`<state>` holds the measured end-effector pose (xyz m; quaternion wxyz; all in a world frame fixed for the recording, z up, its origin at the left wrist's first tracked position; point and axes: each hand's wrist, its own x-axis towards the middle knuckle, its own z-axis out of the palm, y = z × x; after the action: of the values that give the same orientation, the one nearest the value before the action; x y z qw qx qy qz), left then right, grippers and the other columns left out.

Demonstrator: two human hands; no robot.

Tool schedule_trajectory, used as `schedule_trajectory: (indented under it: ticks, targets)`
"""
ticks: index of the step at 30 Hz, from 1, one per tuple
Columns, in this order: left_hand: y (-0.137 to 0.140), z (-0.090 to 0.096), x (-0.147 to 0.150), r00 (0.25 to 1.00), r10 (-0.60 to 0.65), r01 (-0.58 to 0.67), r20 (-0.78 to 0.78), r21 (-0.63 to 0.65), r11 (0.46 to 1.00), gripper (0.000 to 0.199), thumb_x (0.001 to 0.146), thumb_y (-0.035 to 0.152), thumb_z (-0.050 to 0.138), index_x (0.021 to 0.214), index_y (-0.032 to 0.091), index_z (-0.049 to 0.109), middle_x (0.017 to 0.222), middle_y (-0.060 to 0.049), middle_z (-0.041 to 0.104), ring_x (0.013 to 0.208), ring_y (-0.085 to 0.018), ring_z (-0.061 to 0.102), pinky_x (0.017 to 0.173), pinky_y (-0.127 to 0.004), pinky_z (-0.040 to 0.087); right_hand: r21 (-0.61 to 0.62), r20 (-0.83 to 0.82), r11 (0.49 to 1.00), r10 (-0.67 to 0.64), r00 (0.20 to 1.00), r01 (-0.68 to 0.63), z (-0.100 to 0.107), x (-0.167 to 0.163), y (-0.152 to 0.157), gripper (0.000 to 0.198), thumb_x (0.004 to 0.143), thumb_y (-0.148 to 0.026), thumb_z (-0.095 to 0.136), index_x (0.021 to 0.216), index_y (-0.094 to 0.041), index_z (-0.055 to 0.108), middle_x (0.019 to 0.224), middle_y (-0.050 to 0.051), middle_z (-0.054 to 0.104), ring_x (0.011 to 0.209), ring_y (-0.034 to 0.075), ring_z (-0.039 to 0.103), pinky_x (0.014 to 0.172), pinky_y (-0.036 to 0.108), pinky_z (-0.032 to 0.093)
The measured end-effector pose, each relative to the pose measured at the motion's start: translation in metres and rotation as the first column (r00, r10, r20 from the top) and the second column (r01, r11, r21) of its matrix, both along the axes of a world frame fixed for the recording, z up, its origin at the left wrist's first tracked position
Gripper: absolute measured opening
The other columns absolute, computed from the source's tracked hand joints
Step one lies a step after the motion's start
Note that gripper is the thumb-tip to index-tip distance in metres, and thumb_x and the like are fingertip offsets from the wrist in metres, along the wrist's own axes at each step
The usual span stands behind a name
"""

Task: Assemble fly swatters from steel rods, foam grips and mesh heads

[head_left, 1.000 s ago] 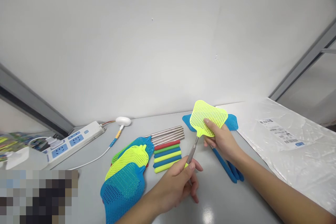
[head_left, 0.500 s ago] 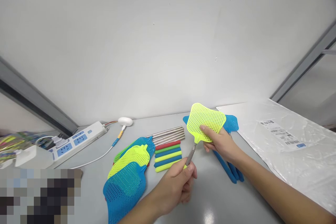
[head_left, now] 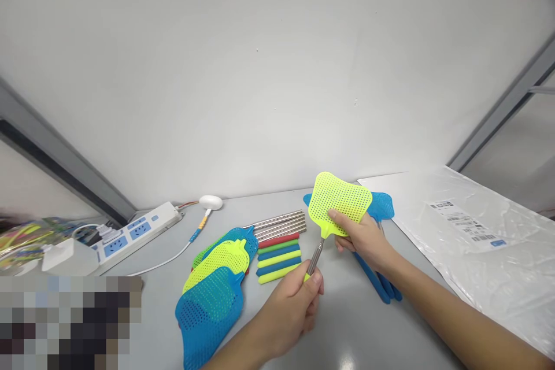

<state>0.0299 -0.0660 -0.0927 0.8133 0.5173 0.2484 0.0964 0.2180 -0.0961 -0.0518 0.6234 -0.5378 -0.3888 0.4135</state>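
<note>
A yellow-green fly swatter [head_left: 340, 193] is held tilted between my hands, its perforated head up and its metal rod sloping down. My left hand [head_left: 288, 312] is wrapped round the lower end, where a bit of yellow-green grip shows. With thumb on top and fingers beneath, my right hand [head_left: 362, 237] pinches the swatter head near its neck. Behind and below it lie blue fly swatters [head_left: 382, 206] with blue handles. To the left are metal rods [head_left: 281, 224], coloured handle grips [head_left: 280, 263] in a row, and overlapping swatter heads [head_left: 212, 303] in blue, yellow-green and green.
A white power strip [head_left: 143, 231] with plugs stands at the left, beside a white round device [head_left: 211, 203] on a cable. Clear plastic packaging [head_left: 21, 243] lies at far left. A white plastic bag with a label [head_left: 468, 225] covers the right. A wall rises behind the table.
My view has shifted slightly, so the things at the left sit a little further right. Both hands keep the same hold on the fly swatter.
</note>
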Motion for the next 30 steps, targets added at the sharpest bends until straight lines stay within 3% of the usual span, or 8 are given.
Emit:
schedule_trajectory:
  ticks: [5, 10, 23, 26, 30]
  targets:
    - [-0.001, 0.001, 0.002, 1.000, 0.012, -0.010, -0.022, 0.066, 0.998, 0.033, 0.092, 0.051, 0.045, 0.082, 0.020, 0.046, 0.054, 0.011, 0.030, 0.042, -0.005, 0.021, 0.042, -0.020, 0.025, 0.013, 0.103, 1.000, -0.010, 0.995, 0.009, 0.000, 0.001, -0.001, 0.023, 0.084, -0.043, 0.063, 0.078, -0.022, 0.057, 0.056, -0.006, 0.047, 0.042, 0.010, 0.037, 0.043, 0.028, 0.041]
    - [0.000, -0.002, 0.003, 1.000, 0.009, -0.007, -0.024, 0.086, 0.996, 0.031, 0.092, 0.050, 0.043, 0.084, 0.020, 0.046, 0.052, 0.011, 0.030, 0.041, -0.006, 0.022, 0.042, -0.020, 0.028, 0.004, 0.153, 1.000, 0.023, 0.988, -0.024, -0.009, -0.002, -0.001, 0.031, 0.087, -0.046, 0.060, 0.069, -0.023, 0.050, 0.048, -0.008, 0.037, 0.043, 0.011, 0.036, 0.046, 0.028, 0.040]
    - [0.003, -0.012, 0.001, 0.999, -0.053, 0.053, -0.001, 0.136, 0.989, 0.034, 0.092, 0.055, 0.042, 0.087, 0.021, 0.046, 0.050, 0.012, 0.028, 0.041, -0.007, 0.022, 0.046, -0.021, 0.035, -0.010, 0.171, 0.999, 0.040, 0.985, -0.039, -0.011, -0.002, -0.001, 0.030, 0.085, -0.047, 0.061, 0.071, -0.022, 0.054, 0.049, -0.007, 0.039, 0.045, 0.012, 0.037, 0.049, 0.029, 0.040]
    - [0.010, 0.006, -0.002, 0.994, -0.094, 0.101, -0.054, 0.138, 0.985, 0.039, 0.090, 0.060, 0.043, 0.086, 0.022, 0.047, 0.048, 0.013, 0.027, 0.038, -0.006, 0.021, 0.047, -0.022, 0.037, 0.003, 0.157, 0.999, 0.035, 0.987, -0.036, -0.012, -0.002, 0.000, 0.029, 0.084, -0.046, 0.063, 0.071, -0.022, 0.054, 0.049, -0.007, 0.039, 0.045, 0.012, 0.037, 0.049, 0.028, 0.040]
    - [0.038, 0.065, -0.004, 0.938, -0.241, 0.280, -0.251, 0.137, 0.950, 0.041, 0.083, 0.062, 0.053, 0.079, 0.022, 0.051, 0.050, 0.010, 0.033, 0.038, -0.006, 0.022, 0.044, -0.023, 0.034, 0.067, -0.010, 0.997, -0.036, 0.999, 0.036, -0.007, -0.003, -0.001, 0.033, 0.083, -0.046, 0.064, 0.064, -0.021, 0.052, 0.046, -0.009, 0.033, 0.041, 0.009, 0.030, 0.048, 0.027, 0.040]
